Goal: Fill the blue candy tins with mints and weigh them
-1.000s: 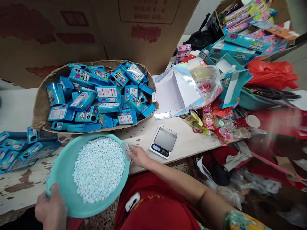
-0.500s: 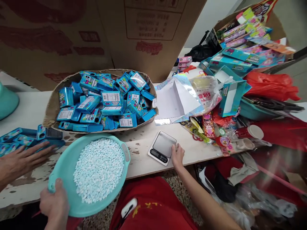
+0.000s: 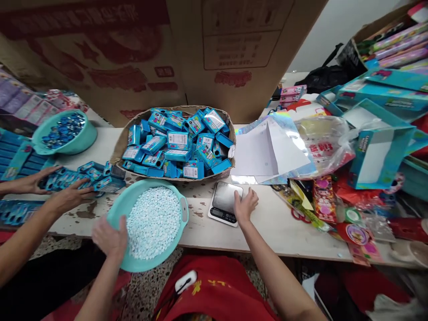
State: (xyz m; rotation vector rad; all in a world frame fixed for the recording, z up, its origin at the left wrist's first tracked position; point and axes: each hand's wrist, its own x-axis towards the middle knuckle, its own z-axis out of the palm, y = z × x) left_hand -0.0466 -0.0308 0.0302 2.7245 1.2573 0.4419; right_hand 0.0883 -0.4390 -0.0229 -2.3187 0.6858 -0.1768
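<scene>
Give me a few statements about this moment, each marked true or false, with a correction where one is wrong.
1. The right hand is at the right edge of the digital scale. True.
2. The left hand is on the scale. False: the left hand, blurred, is at the left side of the turquoise basin.
3. The basin holds blue boxes. False: it holds many small pale pieces.
4. The cardboard tray behind the basin is filled with blue boxes. True.
5. Another person's hands are at a group of boxes on the left. True.
6. The scale stands left of the basin. False: it stands to the right.
</scene>
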